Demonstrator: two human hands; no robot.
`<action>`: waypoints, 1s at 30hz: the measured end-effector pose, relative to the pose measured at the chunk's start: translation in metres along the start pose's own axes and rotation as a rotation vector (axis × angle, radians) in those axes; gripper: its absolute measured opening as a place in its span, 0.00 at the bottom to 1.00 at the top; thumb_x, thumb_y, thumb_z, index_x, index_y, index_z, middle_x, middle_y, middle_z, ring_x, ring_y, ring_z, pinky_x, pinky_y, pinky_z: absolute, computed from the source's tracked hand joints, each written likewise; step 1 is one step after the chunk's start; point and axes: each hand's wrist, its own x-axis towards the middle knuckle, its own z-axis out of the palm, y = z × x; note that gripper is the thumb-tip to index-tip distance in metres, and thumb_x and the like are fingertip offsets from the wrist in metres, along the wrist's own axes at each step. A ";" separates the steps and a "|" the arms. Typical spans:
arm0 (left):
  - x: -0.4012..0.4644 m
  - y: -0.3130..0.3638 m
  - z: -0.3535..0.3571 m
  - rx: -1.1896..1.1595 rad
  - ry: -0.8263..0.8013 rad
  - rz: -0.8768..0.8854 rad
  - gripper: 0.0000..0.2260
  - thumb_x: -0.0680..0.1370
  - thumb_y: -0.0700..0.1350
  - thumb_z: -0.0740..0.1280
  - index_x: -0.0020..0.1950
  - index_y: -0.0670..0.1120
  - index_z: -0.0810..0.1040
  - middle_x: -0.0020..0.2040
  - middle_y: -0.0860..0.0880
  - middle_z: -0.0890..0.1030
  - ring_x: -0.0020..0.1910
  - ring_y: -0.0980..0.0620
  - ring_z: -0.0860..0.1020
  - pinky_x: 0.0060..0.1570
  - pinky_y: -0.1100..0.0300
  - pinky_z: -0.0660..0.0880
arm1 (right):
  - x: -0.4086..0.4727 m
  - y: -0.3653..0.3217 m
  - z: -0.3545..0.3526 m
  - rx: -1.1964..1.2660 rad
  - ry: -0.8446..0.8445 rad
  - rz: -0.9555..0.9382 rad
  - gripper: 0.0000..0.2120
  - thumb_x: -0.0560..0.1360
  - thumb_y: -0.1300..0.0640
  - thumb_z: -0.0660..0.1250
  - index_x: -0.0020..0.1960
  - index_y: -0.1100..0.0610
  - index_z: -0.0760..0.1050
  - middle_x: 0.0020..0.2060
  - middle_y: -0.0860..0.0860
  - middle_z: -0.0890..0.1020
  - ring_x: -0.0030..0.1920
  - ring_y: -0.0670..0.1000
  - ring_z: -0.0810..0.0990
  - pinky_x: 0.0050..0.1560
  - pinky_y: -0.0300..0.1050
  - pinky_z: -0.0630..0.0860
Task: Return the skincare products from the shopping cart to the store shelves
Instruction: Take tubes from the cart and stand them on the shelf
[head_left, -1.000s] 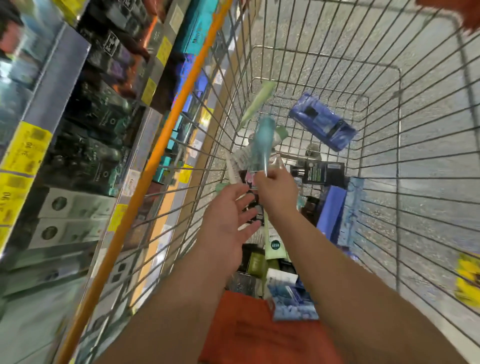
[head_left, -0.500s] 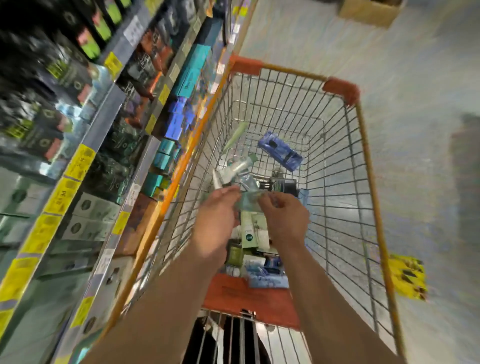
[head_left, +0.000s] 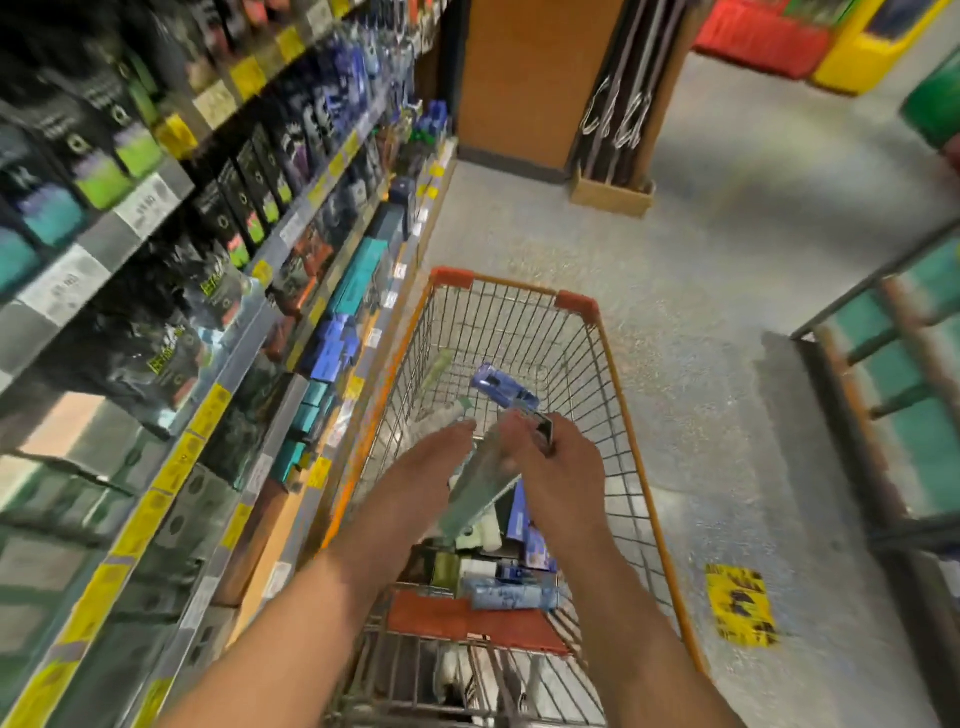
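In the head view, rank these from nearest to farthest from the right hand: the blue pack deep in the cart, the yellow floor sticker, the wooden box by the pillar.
From the right hand:
1. Blue pack, just beyond the fingers, inside the cart.
2. Yellow floor sticker, on the floor to the cart's right.
3. Wooden box, far ahead at the pillar's foot.
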 end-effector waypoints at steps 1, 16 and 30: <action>-0.005 0.005 -0.001 0.032 -0.029 0.000 0.21 0.66 0.73 0.64 0.58 0.75 0.79 0.73 0.60 0.74 0.72 0.57 0.71 0.76 0.46 0.64 | -0.005 -0.014 -0.005 0.035 0.017 -0.015 0.19 0.78 0.42 0.71 0.40 0.57 0.78 0.30 0.48 0.74 0.30 0.46 0.68 0.31 0.37 0.64; -0.113 0.061 0.004 0.028 0.016 0.366 0.11 0.84 0.53 0.63 0.50 0.56 0.85 0.48 0.46 0.86 0.50 0.37 0.83 0.55 0.43 0.78 | -0.042 -0.151 -0.045 0.315 -0.113 -0.224 0.08 0.78 0.51 0.72 0.47 0.56 0.83 0.36 0.42 0.84 0.36 0.42 0.82 0.39 0.40 0.77; -0.204 0.086 0.002 -0.337 0.464 0.622 0.10 0.85 0.47 0.62 0.60 0.46 0.81 0.50 0.46 0.87 0.44 0.50 0.85 0.38 0.60 0.79 | -0.085 -0.171 -0.027 0.365 -0.711 -0.318 0.11 0.77 0.54 0.74 0.59 0.51 0.81 0.46 0.47 0.87 0.45 0.45 0.86 0.42 0.37 0.78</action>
